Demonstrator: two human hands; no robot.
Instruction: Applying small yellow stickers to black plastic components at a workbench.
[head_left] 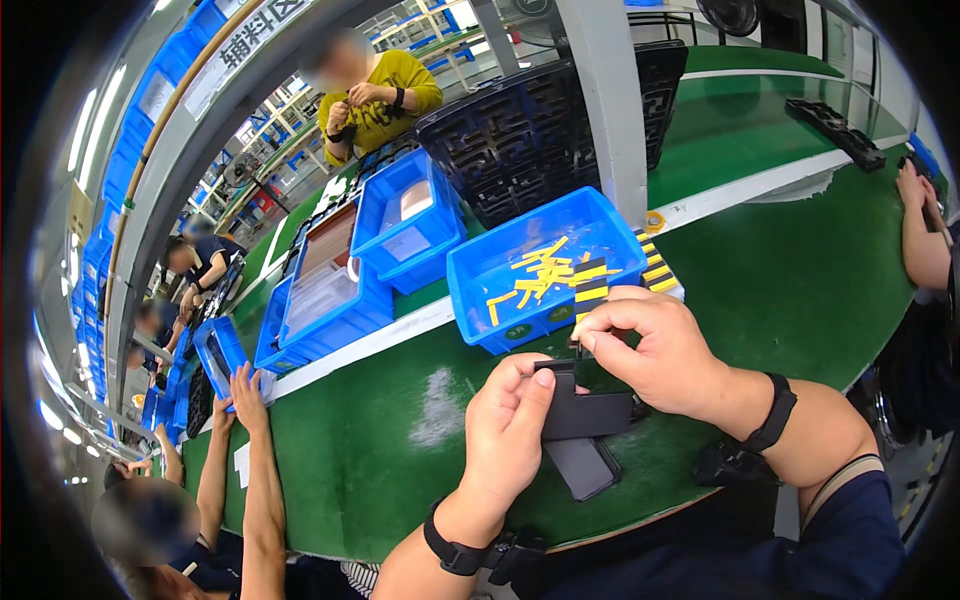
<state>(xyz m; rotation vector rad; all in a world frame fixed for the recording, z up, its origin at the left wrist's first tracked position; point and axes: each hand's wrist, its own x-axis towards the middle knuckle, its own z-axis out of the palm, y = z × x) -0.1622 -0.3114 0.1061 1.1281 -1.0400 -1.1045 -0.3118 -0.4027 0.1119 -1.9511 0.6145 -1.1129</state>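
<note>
Head view: left hand grips flat black part from left, thumb on top edge, held just above green desk. Right hand fingers pinched on small piece at part's top edge; piece too small to ID. 2nd black part lies on desk right below. Blue bin w/ yellow strips just beyond hands. Other workers' arms at left & right edges.

one head-worn fisheye view looks steeply down and forward from close above the green table, forearms entering at the lower edge; straight edges bend near the dark round rim, far workers small.
</note>
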